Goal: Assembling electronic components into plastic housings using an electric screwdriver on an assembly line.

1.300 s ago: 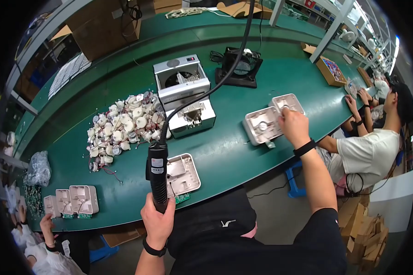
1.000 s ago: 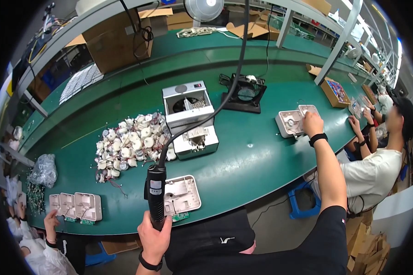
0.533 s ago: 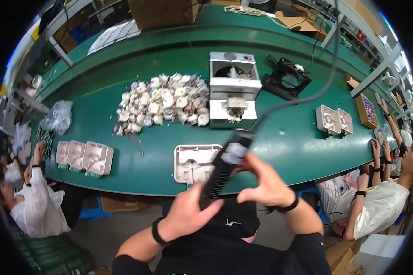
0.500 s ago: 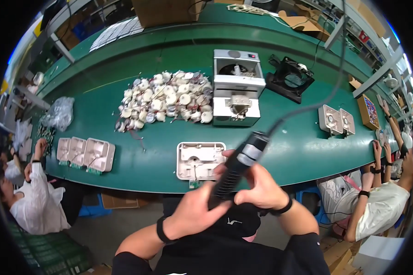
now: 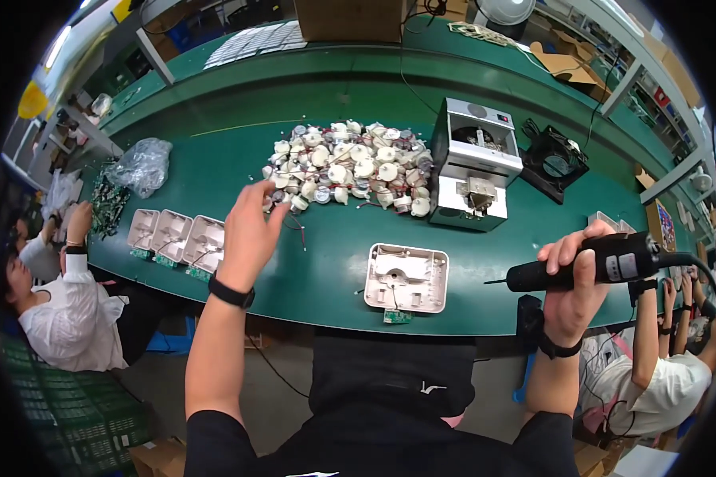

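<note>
My right hand (image 5: 574, 296) is wrapped round a black electric screwdriver (image 5: 561, 273), held level above the right of the bench with its thin bit pointing left. Fingers and thumb apart, my left hand (image 5: 250, 229) reaches to the near left edge of a pile of small white round parts with wires (image 5: 350, 163), which look like little motors. Nothing shows in that hand. Between my arms, near the bench edge, an open white plastic housing (image 5: 429, 280) lies with its inside up. A small green circuit board (image 5: 398, 316) hangs on wires at its near side.
Several white housings (image 5: 171, 236) stand in a row on the left, beyond them a clear plastic bag (image 5: 142, 167) and green circuit boards (image 5: 107, 203). A boxy grey machine (image 5: 476, 171) and a black framed device (image 5: 555, 163) stand at the back right. Co-workers sit on both sides.
My hands, together on the screwdriver before, have parted. The right has carried it rightward and tipped it level; the left has let go and moved left to the pile. The view has shifted too.
</note>
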Motion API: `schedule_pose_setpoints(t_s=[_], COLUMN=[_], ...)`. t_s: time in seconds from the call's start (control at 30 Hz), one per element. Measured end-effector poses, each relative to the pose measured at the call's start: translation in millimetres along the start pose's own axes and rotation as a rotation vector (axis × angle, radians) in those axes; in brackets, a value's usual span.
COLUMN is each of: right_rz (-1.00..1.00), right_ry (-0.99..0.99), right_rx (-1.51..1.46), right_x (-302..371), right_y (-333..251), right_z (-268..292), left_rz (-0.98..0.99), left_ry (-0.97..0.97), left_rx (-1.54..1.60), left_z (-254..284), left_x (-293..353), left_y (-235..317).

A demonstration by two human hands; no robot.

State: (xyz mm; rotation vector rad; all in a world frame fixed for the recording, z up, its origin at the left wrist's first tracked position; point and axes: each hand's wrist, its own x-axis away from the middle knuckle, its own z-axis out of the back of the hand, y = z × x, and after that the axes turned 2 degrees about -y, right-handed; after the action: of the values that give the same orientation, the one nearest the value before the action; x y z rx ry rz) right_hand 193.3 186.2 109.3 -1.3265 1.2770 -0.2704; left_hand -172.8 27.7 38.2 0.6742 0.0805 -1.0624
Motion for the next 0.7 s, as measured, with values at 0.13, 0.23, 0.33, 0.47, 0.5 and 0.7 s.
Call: schedule_pose_setpoints(t_s=[0.13,0.23,0.33,0.47,0.5,0.7], right_rz=[-0.033,-0.069,-0.149,-0.145,-0.155,-0.189], right_ry=[0.028,0.042,0.099,0.139,0.141,0.157], right_rx=[0.107,0.144,0.178,0.097,0.086,0.113], right_x=[6,9,12,7,8,4], right_y=[24,37,46,48,49,49], right_z=[5,8,11,18,19,14], left_rz=[-0.004,0.031,0.098,0.301,0.358,0.274], left_ry=[0.073,0.006,-0.100,-0.141,-0.144,-0.119], left_rx=[-0.189,-0.260,-0.303,0.388,0.461,-0.069], left_z=[-19,-24,-24,-14,-11,11], left_x=[-30,-42,-48,-48,-45,-32], left_y=[-25,-35,-47,-64,-62,-36])
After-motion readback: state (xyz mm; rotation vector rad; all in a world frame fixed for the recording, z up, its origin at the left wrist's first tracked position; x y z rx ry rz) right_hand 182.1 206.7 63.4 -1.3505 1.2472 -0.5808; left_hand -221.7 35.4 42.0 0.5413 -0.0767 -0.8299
